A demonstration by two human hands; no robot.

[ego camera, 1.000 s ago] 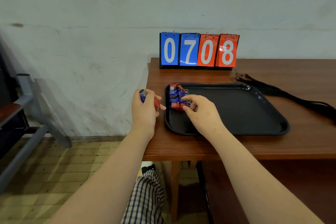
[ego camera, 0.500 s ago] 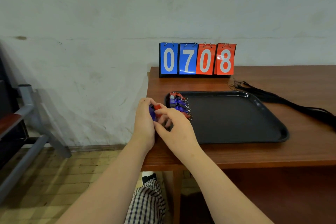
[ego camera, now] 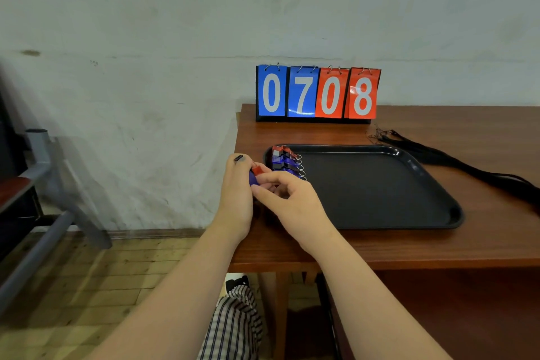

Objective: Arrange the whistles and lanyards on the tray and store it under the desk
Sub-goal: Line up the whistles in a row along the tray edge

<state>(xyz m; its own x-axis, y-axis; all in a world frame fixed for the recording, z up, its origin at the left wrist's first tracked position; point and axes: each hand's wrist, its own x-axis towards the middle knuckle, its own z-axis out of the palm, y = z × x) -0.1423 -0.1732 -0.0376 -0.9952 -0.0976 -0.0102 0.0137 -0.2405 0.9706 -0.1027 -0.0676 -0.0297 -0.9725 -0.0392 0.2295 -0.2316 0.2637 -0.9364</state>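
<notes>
Left hand (ego camera: 237,193) is closed around a few whistles (ego camera: 254,174), red and blue ones showing between thumb and fingers, just off the left rim of the tray (ego camera: 420,166). Right hand (ego camera: 292,202) sits over the tray's near-left corner, touching the left hand, fingertips pinching at those whistles; whether it grips one cannot be told. A row of whistles (ego camera: 285,161) lies inside the tray along its left edge, key rings pointing right. Black lanyards (ego camera: 455,162) lie on the desk (ego camera: 409,245) to the right of the tray. A scoreboard (ego camera: 318,92) reading 0708 stands behind the tray.
</notes>
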